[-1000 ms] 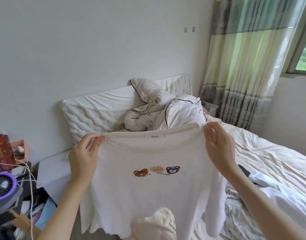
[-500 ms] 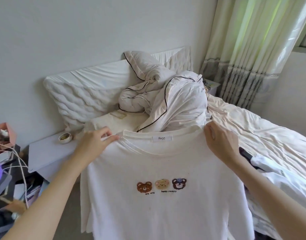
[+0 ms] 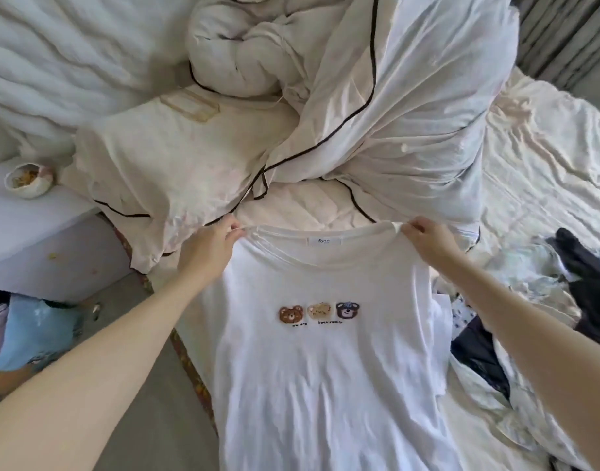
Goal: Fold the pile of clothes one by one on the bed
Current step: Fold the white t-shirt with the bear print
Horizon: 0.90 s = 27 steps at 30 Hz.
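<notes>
A white T-shirt with three bear faces on its chest is stretched out front side up, low over the bed. My left hand pinches its left shoulder by the collar. My right hand pinches the right shoulder. A pile of other clothes, dark and pale pieces mixed, lies on the bed to the right of the shirt. The shirt's hem runs out of view at the bottom.
A bunched white duvet with dark piping lies past the shirt, a cream pillow to its left. A pale bedside table holding a small bowl stands at the left, blue cloth and grey floor below it.
Both hands have lowered the shirt from in front of me down towards the bed, still holding its shoulders. My view has tipped down from the wall and curtain to the bed.
</notes>
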Available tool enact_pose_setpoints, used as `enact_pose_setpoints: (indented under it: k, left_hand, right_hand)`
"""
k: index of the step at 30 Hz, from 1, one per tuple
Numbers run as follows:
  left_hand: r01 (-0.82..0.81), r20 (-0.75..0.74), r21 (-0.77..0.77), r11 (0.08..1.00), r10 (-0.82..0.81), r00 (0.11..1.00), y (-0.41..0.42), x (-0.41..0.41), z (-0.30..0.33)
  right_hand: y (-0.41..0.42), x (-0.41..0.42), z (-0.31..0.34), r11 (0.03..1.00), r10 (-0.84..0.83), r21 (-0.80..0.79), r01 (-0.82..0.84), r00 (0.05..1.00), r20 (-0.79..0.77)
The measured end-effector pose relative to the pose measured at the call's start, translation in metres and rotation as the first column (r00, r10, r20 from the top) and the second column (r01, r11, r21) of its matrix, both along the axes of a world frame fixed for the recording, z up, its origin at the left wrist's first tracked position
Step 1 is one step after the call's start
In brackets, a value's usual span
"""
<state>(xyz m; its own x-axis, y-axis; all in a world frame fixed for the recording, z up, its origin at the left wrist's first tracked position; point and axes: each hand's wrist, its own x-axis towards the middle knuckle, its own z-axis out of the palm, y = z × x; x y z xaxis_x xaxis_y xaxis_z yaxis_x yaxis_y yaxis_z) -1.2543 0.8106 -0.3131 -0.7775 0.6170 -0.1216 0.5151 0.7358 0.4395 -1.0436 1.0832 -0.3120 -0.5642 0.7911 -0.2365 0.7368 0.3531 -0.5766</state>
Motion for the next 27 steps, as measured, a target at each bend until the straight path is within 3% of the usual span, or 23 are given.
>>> enact_pose_setpoints:
  k: [4, 8, 17, 22, 25, 27]
  left_hand:
    - [0.002, -0.139, 0.009, 1.000, 0.000, 0.990, 0.044, -0.052, -0.064]
    - [-0.041, -0.232, 0.079, 0.996, 0.058, 0.971, 0.076, -0.083, -0.124]
    - [-0.001, -0.304, -0.032, 0.999, -0.008, 0.953, 0.087, -0.093, -0.224]
    - [0.035, -0.294, -0.070, 0.997, -0.054, 0.954, 0.089, -0.092, -0.238]
    - [0.051, -0.233, -0.112, 0.992, -0.076, 0.970, 0.092, -0.097, -0.235]
    - [0.036, -0.154, -0.124, 0.992, -0.055, 0.987, 0.091, -0.101, -0.228]
  right_hand:
    - [0.035, -0.051, -0.056, 0.992, -0.127, 0.002, 0.128, 0.989, -0.080]
    - [0.059, -0.089, -0.109, 0.970, -0.185, 0.137, 0.199, 0.977, -0.107]
    - [0.066, -0.102, -0.211, 0.939, -0.066, 0.343, 0.010, 0.987, 0.150]
    - [0.066, -0.104, -0.231, 0.942, -0.070, 0.336, -0.009, 0.973, 0.221]
    - [0.061, -0.101, -0.228, 0.906, -0.060, 0.418, -0.069, 0.956, 0.287]
    - [0.048, -0.100, -0.219, 0.872, -0.002, 0.478, -0.106, 0.975, 0.220]
